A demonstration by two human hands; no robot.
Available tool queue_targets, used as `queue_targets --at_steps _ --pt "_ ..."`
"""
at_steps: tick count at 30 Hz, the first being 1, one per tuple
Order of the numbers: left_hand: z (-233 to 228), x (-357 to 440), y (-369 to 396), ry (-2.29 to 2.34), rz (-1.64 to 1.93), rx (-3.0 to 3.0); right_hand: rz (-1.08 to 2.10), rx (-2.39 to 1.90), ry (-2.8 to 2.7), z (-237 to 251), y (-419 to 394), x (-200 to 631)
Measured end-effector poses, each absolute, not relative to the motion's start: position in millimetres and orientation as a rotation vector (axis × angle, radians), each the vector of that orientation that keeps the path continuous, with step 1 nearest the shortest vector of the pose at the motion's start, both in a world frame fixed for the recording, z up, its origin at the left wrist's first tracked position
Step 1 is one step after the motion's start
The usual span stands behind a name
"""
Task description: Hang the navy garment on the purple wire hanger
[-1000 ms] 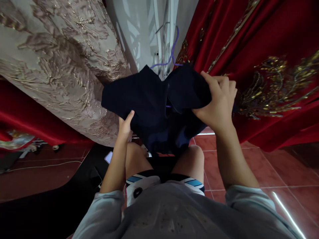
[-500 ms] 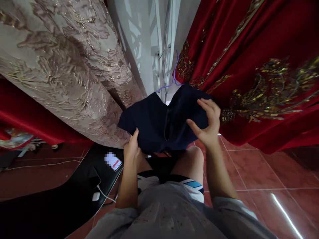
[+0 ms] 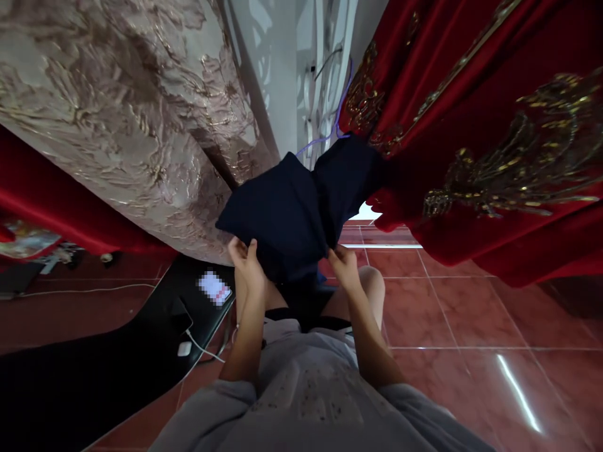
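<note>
A dark navy garment (image 3: 292, 213) hangs in front of me on a purple hanger (image 3: 340, 119), between two long dresses. My left hand (image 3: 245, 258) pinches its lower left hem. My right hand (image 3: 343, 265) grips the lower edge near the middle. Both hands sit just above my knees. The garment's upper right part lies against the red dress.
A cream and gold embroidered dress (image 3: 127, 113) hangs at the left, a red dress with gold trim (image 3: 490, 138) at the right. On a black surface (image 3: 85, 370) at the lower left lie a phone (image 3: 214, 289) and a white charger cable (image 3: 198, 348). The floor is red tile (image 3: 461, 314).
My right hand came down from the garment's upper right to its lower edge. My left hand stayed at the hem and the garment hangs straighter.
</note>
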State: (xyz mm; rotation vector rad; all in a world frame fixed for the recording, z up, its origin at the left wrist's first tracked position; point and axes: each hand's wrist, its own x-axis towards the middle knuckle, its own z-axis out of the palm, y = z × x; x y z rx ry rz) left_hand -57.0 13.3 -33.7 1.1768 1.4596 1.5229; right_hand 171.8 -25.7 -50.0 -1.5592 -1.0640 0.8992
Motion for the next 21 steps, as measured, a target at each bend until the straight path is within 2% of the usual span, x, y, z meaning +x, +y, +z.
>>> queue_targets --at_steps 3,7,9,17,21 --pt "-48 -35 -5 1.590 1.767 1.202 0.862 -1.574 -1.103 -36 -32 176" --pt "-61 3 -27 1.135 1.265 1.518 0.939 -1.464 -1.191 -25 -38 155" --pt "-62 15 -28 1.045 1.191 1.548 1.005 -1.414 -1.207 -23 -36 147" --pt "-22 2 35 1.126 1.504 1.470 0.862 -1.531 -0.969 -31 61 173" --pt "-10 -11 51 1.178 1.543 1.437 0.973 -1.607 -1.000 -57 93 166"
